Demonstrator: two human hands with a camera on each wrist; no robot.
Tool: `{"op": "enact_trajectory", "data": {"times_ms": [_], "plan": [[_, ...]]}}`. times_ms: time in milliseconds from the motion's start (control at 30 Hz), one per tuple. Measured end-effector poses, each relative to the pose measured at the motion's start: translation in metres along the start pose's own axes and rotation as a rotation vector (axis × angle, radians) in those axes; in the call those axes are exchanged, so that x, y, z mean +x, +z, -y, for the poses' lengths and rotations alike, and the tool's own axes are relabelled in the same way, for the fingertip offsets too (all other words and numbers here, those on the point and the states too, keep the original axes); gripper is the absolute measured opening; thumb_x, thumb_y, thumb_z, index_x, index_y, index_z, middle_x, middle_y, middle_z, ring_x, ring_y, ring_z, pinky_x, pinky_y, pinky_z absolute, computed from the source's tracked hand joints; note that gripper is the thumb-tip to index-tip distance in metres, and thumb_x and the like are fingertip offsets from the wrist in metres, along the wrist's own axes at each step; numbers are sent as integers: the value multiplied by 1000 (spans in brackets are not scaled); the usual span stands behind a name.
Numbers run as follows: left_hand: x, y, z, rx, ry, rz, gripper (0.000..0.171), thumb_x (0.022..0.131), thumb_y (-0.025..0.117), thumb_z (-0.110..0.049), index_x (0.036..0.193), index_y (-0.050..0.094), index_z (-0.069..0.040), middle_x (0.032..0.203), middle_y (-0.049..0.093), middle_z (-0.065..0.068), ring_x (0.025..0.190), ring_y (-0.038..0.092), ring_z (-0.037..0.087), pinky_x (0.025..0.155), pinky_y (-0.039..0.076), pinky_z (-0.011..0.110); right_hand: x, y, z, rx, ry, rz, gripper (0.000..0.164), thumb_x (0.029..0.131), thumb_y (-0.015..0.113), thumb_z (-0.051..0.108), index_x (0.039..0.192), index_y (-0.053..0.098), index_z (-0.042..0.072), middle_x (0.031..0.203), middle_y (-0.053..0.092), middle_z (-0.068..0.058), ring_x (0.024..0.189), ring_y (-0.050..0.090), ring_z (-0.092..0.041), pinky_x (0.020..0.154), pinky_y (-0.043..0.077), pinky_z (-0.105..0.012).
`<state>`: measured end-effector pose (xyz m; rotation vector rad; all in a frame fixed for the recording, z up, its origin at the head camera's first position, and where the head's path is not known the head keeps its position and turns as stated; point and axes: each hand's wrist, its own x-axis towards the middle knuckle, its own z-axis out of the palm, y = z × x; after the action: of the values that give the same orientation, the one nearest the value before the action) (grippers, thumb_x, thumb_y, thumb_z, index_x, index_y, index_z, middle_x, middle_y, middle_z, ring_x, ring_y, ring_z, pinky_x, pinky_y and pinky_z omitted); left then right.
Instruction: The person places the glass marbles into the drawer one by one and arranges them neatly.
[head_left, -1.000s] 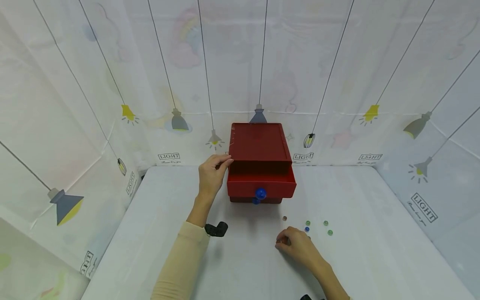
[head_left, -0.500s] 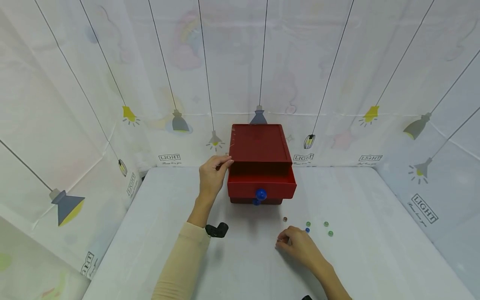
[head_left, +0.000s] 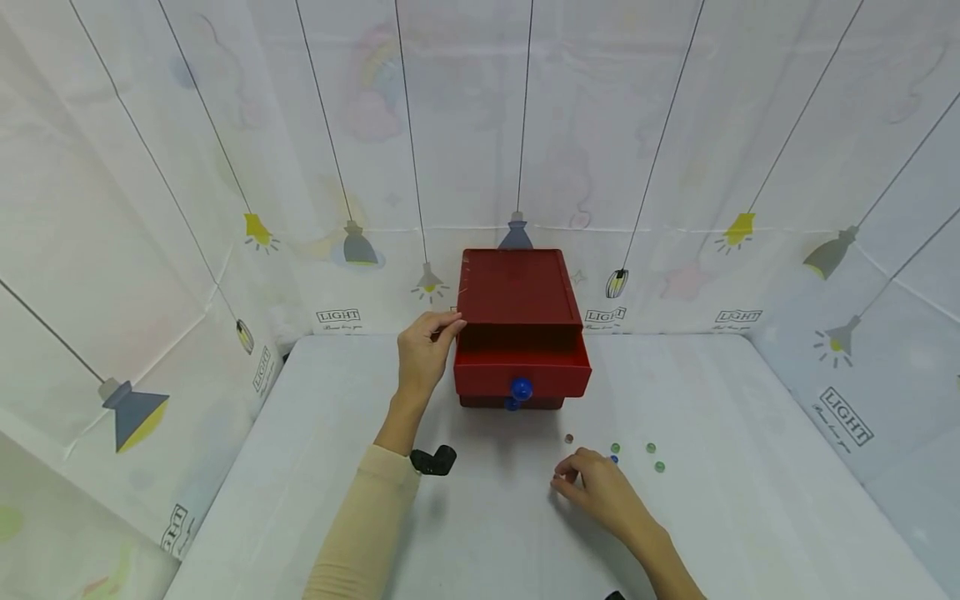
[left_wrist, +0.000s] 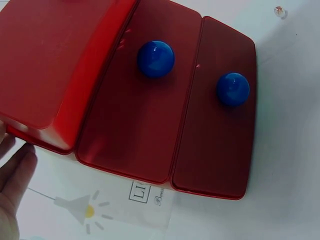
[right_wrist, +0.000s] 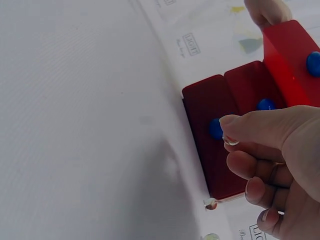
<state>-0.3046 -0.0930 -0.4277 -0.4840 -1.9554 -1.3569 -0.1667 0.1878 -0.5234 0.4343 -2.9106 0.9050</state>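
Surface edges: white surface [head_left: 750, 508] ended at 12 o'clock against a printed backdrop [head_left: 750, 125]; its side edges flared toward 8 and 4 o'clock.
Room to move: wide stretches lay at 9 o'clock beyond the left hand [head_left: 422, 348] and at 3 o'clock past the loose marbles.
LIGHT labels [head_left: 846, 414]: boxed "LIGHT" read plainly at several spots on the backdrop; the script beneath was too small to make out.
Red cabinet [head_left: 517, 287]: stood at 12 o'clock near the far edge, blue knobs [head_left: 521, 388] facing 6; the drawer fronts' long axis ran from 9 to 3.
Top drawer [head_left: 487, 380]: jutted out toward 6 o'clock, above two closed drawers.
Left hand: fingertips touched the cabinet's upper front corner at 9 o'clock; whether they gripped it could not be told.
Right hand [head_left: 597, 493]: pinched a glass marble [right_wrist: 230, 140] between thumb and forefinger, at 5 o'clock from the cabinet.
Loose marbles: around the right hand, brown marble [head_left: 568, 438] lay at 11 o'clock, blue marble [head_left: 615, 459] at 1, three green marbles [head_left: 651, 447] between 1 and 2.
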Motion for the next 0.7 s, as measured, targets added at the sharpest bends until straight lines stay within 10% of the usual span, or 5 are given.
{"op": "enact_trajectory", "data": {"times_ms": [700], "plan": [[-1,1,1,-27,-4,-10,17,87,77,-14,100,79,-3,101,77,10,90,74,22,77,60,21,-2,-17,16,17,-103,-96,10,84,81,19,88,73,23,76,55,17,71,51,-10,63,45,-18]]}}
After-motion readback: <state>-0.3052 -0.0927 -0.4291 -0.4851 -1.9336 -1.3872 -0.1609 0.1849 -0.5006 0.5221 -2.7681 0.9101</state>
